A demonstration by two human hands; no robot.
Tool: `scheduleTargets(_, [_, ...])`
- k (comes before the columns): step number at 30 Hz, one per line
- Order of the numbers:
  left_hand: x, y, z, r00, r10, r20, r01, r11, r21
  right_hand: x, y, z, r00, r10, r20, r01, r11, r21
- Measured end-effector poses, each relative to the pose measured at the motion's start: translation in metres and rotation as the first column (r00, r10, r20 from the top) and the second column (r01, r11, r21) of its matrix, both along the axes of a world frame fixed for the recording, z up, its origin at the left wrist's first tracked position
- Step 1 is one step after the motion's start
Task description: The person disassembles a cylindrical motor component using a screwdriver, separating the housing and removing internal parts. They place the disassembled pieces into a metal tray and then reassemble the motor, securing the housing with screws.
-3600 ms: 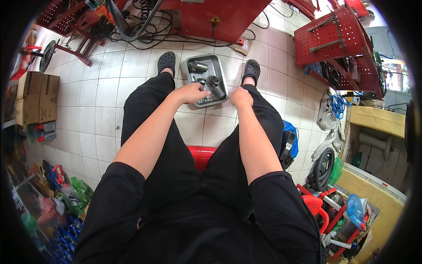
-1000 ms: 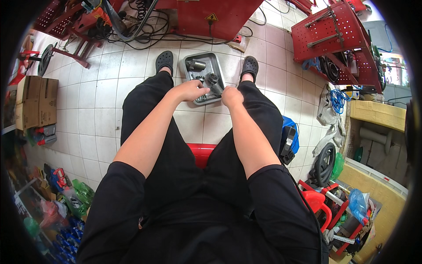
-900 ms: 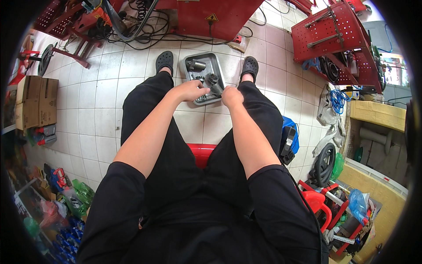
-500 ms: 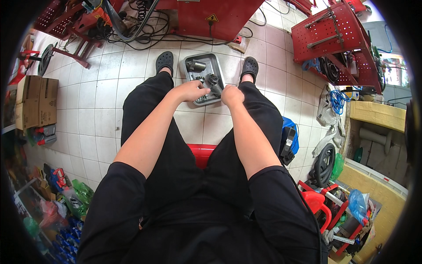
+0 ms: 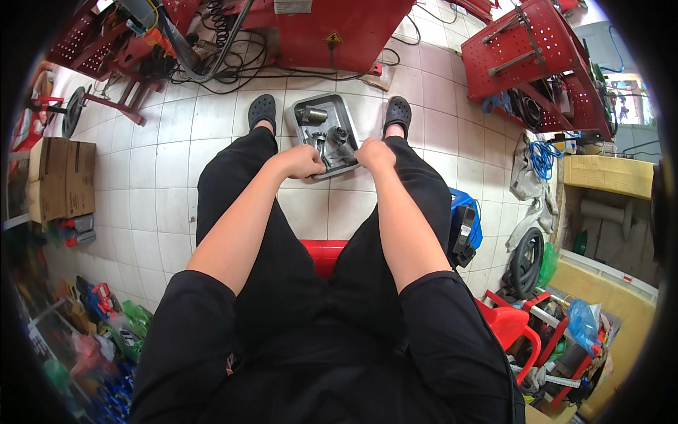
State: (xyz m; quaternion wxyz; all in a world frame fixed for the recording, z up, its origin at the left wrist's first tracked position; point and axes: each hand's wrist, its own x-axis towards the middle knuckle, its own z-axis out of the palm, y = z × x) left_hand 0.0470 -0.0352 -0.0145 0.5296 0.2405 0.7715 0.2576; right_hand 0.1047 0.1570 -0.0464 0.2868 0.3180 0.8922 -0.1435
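A grey rectangular tray (image 5: 344, 106) stands on the tiled floor between my feet. At its far end lies a metal cylinder (image 5: 311, 116), and nearer me are a toothed metal part (image 5: 320, 138) and a dark rounded metal part (image 5: 340, 136). My left hand (image 5: 302, 162) is closed at the tray's near left corner; its fingertips are partly hidden. Around the right rim, close to the near corner, my right hand (image 5: 375, 153) is closed with curled fingers. Both hands appear to grip the tray's edge.
A red machine (image 5: 339, 35) with black cables (image 5: 244, 79) stands beyond the tray. To the right is a red perforated cart (image 5: 537, 71); cardboard boxes (image 5: 62, 177) stand at left. A red seat (image 5: 325, 256) shows between my legs, and a blue-and-black item (image 5: 464, 227) lies beside my right leg.
My left hand has come back from over the parts to the tray's near left corner. My right hand stays by the right rim. The whole view has shifted slightly.
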Motion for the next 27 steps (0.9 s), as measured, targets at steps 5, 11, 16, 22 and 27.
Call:
scheduleTargets(5, [0.0,-0.003,0.001,1.0,-0.005,-0.024,0.007,0.998,0.069,0.001,0.002,-0.002,1.0,-0.015,-0.018,0.016,0.999,0.031])
scheduleTargets(11, [0.001,0.001,0.009,0.963,0.22,-0.153,-0.198,0.969,0.149,-0.017,0.016,0.046,0.99,-0.026,-0.139,0.015,0.997,-0.08])
scheduleTargets(16, [0.002,0.0,-0.008,0.944,0.257,-0.208,-0.217,0.956,0.196,-0.021,0.033,0.106,0.893,-0.12,-0.433,0.016,0.972,-0.235])
scheduleTargets(22, [0.003,-0.007,-0.011,0.951,0.263,-0.164,-0.238,0.958,0.158,-0.026,0.009,0.187,0.289,-0.554,-0.781,-0.161,0.776,-0.61])
scheduleTargets(27, [0.005,-0.001,0.001,0.96,0.221,-0.17,-0.222,0.975,0.009,-0.05,-0.014,0.109,0.156,-0.909,-0.387,-0.282,0.335,-0.899])
